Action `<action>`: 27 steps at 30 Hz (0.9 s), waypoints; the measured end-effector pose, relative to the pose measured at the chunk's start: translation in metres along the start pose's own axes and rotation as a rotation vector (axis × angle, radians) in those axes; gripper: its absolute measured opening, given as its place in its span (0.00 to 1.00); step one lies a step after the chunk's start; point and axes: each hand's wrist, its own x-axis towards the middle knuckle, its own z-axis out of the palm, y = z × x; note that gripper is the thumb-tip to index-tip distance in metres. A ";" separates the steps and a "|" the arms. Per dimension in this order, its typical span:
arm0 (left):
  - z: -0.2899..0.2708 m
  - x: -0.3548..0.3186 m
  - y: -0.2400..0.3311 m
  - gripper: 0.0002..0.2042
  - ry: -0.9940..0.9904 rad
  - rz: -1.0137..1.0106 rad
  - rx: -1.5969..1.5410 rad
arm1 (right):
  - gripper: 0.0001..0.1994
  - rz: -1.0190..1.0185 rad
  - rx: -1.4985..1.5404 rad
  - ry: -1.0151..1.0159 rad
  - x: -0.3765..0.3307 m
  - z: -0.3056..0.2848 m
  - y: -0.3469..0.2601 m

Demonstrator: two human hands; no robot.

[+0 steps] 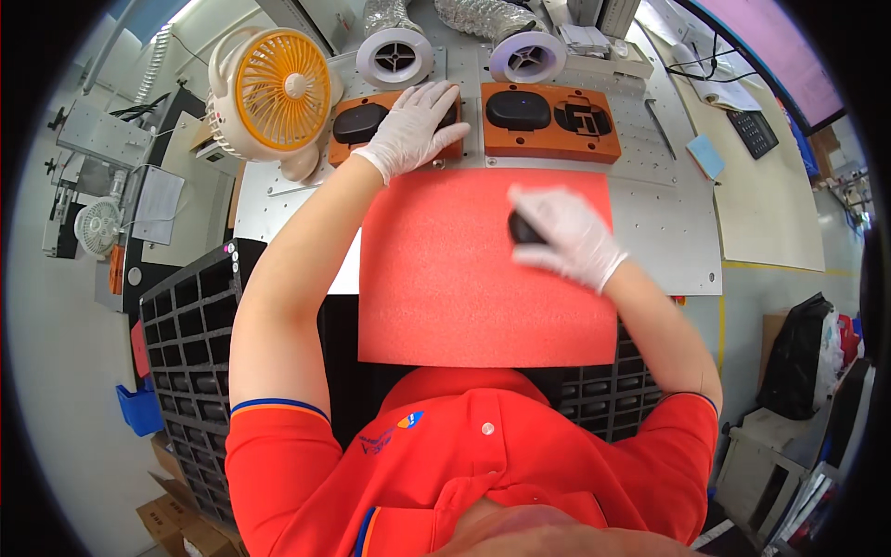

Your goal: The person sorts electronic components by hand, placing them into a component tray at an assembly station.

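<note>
My gloved left hand (pixel 408 130) lies with fingers stretched over the right part of the left orange fixture block (pixel 340 154). A dark part shows at its fingers, mostly covered. In the block's left pocket sits a black rounded piece (pixel 360 122). My gloved right hand (pixel 577 239), slightly blurred, grips a black oval piece (pixel 523 228) over the red foam sheet (pixel 464 306). Beyond it stands the right orange fixture block (pixel 549 148). Its left pocket holds another black oval case (pixel 518 110); the right one shows a dark shaped recess (pixel 583 118).
An orange-and-cream fan (pixel 283 88) stands at the left. Two white-rimmed duct mouths (pixel 394 58) are behind the blocks. A blue pad (pixel 705 157) and a black keypad (pixel 752 134) lie right, near a monitor (pixel 784 56). Black compartment trays (pixel 190 343) stand lower left.
</note>
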 end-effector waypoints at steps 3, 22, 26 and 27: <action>0.004 -0.002 0.013 0.35 0.114 -0.005 0.074 | 0.35 0.234 -0.250 0.298 0.029 -0.035 0.056; -0.041 -0.041 0.059 0.34 0.392 0.177 -0.115 | 0.29 0.154 -0.161 0.263 0.048 -0.029 0.134; -0.153 -0.174 0.083 0.28 -0.073 0.157 -0.720 | 0.32 -0.094 0.011 0.215 0.092 -0.028 0.034; -0.200 -0.213 0.078 0.25 -0.304 -0.057 -0.930 | 0.26 -0.177 0.022 0.198 0.108 -0.025 0.003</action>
